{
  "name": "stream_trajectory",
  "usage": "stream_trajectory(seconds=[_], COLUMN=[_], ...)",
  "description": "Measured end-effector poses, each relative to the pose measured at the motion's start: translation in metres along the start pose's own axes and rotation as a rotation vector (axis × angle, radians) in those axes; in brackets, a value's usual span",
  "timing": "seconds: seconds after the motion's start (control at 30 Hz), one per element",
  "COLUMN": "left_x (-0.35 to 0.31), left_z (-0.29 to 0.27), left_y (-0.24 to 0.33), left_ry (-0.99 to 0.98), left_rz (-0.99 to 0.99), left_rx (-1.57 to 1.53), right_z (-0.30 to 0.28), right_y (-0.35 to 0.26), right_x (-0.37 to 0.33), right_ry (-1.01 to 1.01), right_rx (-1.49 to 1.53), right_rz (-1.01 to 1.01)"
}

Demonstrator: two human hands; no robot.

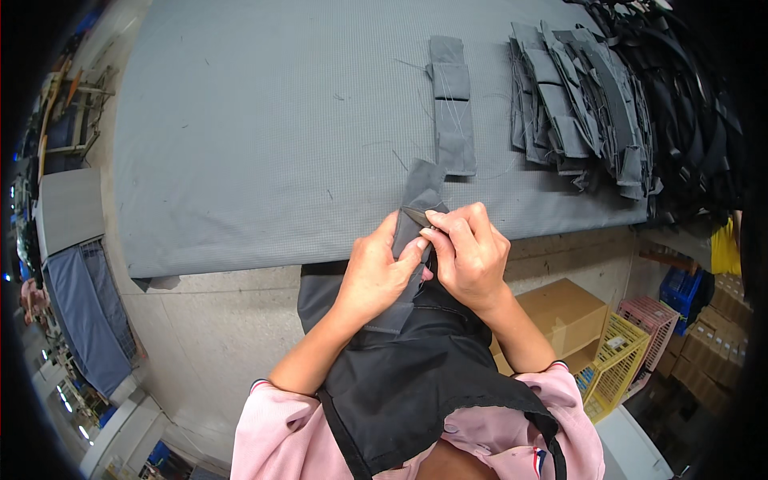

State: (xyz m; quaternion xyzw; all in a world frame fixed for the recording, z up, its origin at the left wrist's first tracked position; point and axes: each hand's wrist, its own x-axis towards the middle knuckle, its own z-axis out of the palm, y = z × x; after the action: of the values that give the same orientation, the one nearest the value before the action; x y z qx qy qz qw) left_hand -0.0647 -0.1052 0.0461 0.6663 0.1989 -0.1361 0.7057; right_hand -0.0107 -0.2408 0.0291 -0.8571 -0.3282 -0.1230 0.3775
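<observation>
A long dark grey fabric strip with a folded-over section is between my two hands, just past the near edge of the table. My left hand is closed round it from the left, thumb pressed on the cloth. The thumb and fingertips of my right hand pinch the fold at the strip's right side. Whether anything small sits in that pinch is hidden. The strip's lower end hangs over my black apron. Just beyond my hands, a similar grey strip with loose threads lies flat on the table.
Grey cloth covers the table, with thread scraps scattered over it. At the right lies a pile of grey strips, beside a heap of black straps. A cardboard box and a yellow crate stand low on my right.
</observation>
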Motion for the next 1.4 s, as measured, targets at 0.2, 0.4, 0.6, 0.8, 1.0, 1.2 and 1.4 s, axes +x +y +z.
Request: stream_trajectory(seconds=[0.2,0.4,0.6,0.8,1.0,1.2,1.4], left_x=[0.003,0.002,0.001,0.0,-0.002,0.0,0.0], left_z=[-0.001,0.0,0.002,-0.002,-0.002,-0.002,-0.005], left_y=[-0.006,-0.008,-0.002,-0.001,0.005,0.002,-0.01], left_ry=[-0.048,-0.018,-0.039,-0.104,-0.119,-0.142,-0.226], left_rz=[-0.073,-0.032,-0.019,-0.117,-0.163,-0.211,-0.076], left_rx=[-0.047,0.075,0.0,-0.153,-0.19,-0.239,-0.227], right_z=[-0.006,-0.006,-0.004,-0.008,-0.007,-0.019,-0.021], right_y=[0.001,-0.004,0.002,0.0,0.001,-0.007,-0.002], right_x=[-0.007,-0.002,-0.01,-0.009,-0.012,-0.009,0.005], right_ry=[0.041,-0.008,0.046,-0.026,-0.039,0.058,-0.252], right_rx=[0.159,0.082,0.135,0.141,0.2,0.309,0.377], right_rz=[0.188,0.083,0.173,0.145,0.204,0.291,0.468])
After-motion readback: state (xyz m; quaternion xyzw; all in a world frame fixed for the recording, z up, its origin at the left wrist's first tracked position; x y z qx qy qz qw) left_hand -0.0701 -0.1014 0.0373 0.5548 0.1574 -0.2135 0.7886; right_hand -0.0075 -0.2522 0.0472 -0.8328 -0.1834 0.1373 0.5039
